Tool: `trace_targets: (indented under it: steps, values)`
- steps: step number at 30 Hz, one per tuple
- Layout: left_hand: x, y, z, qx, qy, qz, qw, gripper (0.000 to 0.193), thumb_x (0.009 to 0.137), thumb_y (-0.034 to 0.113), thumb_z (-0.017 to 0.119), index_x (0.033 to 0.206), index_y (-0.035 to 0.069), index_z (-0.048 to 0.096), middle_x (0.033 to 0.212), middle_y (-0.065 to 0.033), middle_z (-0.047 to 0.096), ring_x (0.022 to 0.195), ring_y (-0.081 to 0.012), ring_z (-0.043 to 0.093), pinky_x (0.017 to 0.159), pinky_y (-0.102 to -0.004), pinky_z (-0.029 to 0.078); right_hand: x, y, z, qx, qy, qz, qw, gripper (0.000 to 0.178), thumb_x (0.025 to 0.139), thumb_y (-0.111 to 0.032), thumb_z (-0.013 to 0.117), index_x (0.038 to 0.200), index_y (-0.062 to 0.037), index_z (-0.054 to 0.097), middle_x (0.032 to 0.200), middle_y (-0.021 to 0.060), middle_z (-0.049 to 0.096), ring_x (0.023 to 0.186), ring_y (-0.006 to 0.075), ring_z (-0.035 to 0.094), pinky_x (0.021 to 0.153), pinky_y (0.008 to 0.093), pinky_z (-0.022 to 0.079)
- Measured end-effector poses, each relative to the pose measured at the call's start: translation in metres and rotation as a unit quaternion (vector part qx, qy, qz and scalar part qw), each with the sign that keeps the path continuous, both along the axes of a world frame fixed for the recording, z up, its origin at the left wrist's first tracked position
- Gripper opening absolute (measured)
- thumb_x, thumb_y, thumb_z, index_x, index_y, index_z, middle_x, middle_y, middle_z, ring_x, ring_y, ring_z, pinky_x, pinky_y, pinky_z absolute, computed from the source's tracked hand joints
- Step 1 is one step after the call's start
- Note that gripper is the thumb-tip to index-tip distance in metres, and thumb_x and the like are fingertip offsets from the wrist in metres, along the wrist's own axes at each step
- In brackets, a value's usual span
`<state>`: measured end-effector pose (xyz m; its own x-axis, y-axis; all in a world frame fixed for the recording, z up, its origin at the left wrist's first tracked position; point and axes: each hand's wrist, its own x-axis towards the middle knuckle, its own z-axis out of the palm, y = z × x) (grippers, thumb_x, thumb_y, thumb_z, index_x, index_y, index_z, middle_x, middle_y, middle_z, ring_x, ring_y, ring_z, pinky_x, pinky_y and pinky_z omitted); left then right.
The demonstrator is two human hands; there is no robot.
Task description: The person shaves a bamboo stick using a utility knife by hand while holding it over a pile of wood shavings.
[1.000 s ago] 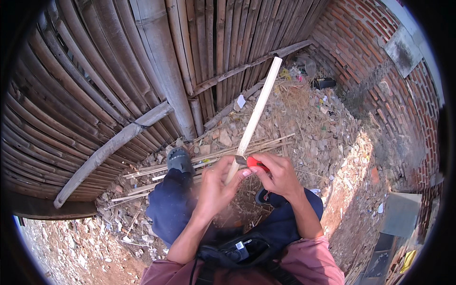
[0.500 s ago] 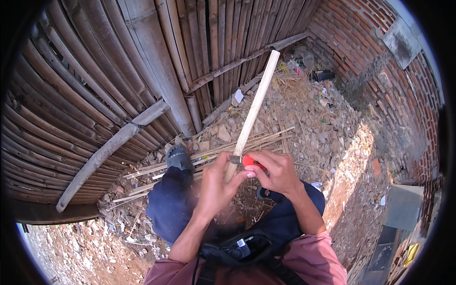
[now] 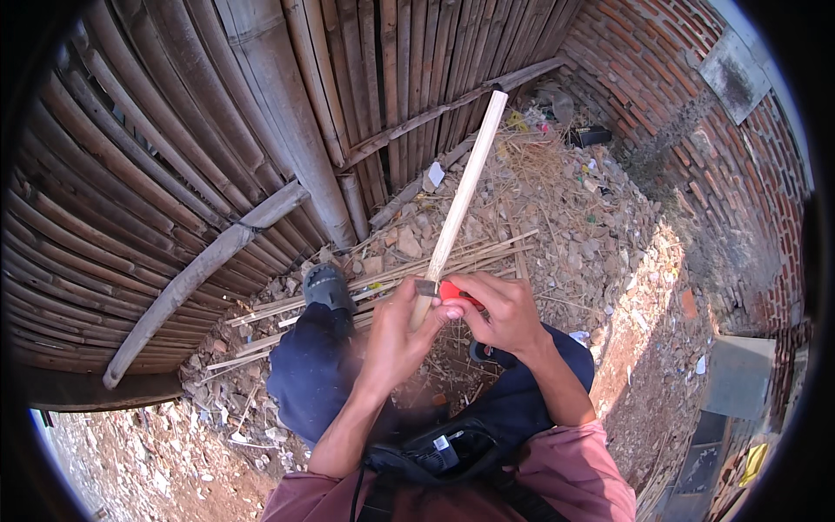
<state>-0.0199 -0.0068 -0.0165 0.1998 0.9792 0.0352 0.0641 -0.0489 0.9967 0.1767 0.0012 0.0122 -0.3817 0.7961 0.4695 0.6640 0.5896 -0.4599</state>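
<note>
wooden stick [image 3: 468,187] juts past left fingers [image 3: 397,306] gripping it; right fingers [image 3: 497,300] clasp a red-handled blade [image 3: 447,291].

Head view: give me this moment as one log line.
left hand: holds pale wooden strip | right hand: grips red-handled cutter, blade across strip | below: thin sticks on rubble

daylight. ground [image 3: 642,291] bright in sunlit patches, fence [image 3: 130,200] in shade. fisheye bends bricks [image 3: 639,65] toward black rim; bluish fringe there.
</note>
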Motion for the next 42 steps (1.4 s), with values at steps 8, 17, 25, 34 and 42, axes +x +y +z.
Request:
trace_targets:
  steps: [8, 17, 25, 34, 42]
  values:
    - [-0.002, 0.000, 0.002, 0.005, 0.047, 0.021, 0.999, 0.042, 0.098, 0.029, 0.084, 0.097, -0.004, 0.060, 0.073, -0.0128, 0.064, 0.067, -0.0137, 0.053, 0.062, -0.0375, 0.049, -0.005, -0.001, 0.005, -0.017, 0.008, -0.022, 1.000, 0.030, 0.092, -0.016, 0.079, 0.120, -0.0076, 0.074, 0.100, 0.0097, 0.079, 0.077, 0.0299, 0.077, 0.063, 0.0399, 0.061]
    - [-0.001, 0.001, 0.000, 0.041, 0.009, 0.012, 0.999, 0.032, 0.096, 0.023, 0.087, 0.105, 0.000, 0.065, 0.074, 0.0030, 0.062, 0.069, -0.0031, 0.050, 0.059, -0.0247, 0.042, 0.001, 0.001, -0.003, -0.021, 0.022, 0.003, 1.000, 0.030, 0.091, -0.015, 0.078, 0.120, -0.0083, 0.075, 0.098, 0.0100, 0.079, 0.078, 0.0310, 0.077, 0.063, 0.0408, 0.060]
    - [0.001, -0.002, 0.012, 0.006, 0.037, 0.029, 0.999, 0.032, 0.098, 0.024, 0.084, 0.101, 0.000, 0.063, 0.070, 0.0018, 0.056, 0.068, -0.0046, 0.047, 0.058, -0.0276, 0.040, -0.005, -0.004, 0.002, -0.004, -0.002, -0.038, 0.999, 0.030, 0.093, -0.017, 0.078, 0.122, -0.0087, 0.074, 0.095, 0.0097, 0.078, 0.073, 0.0305, 0.076, 0.060, 0.0412, 0.059]
    - [0.002, 0.001, 0.019, -0.014, 0.057, 0.031, 0.998, 0.032, 0.098, 0.026, 0.084, 0.104, 0.000, 0.067, 0.072, 0.0013, 0.058, 0.068, -0.0046, 0.048, 0.059, -0.0276, 0.041, -0.009, -0.002, -0.004, 0.001, 0.011, -0.059, 0.998, 0.030, 0.094, -0.016, 0.076, 0.123, -0.0088, 0.073, 0.096, 0.0103, 0.078, 0.075, 0.0310, 0.077, 0.061, 0.0411, 0.059]
    - [0.002, 0.002, 0.006, -0.004, 0.023, 0.005, 1.000, 0.038, 0.101, 0.031, 0.081, 0.105, -0.003, 0.065, 0.072, -0.0114, 0.065, 0.066, -0.0142, 0.054, 0.061, -0.0379, 0.048, -0.001, 0.002, 0.000, -0.019, 0.024, -0.012, 0.999, 0.029, 0.095, -0.018, 0.076, 0.123, -0.0089, 0.074, 0.100, 0.0112, 0.080, 0.078, 0.0319, 0.077, 0.063, 0.0413, 0.060]
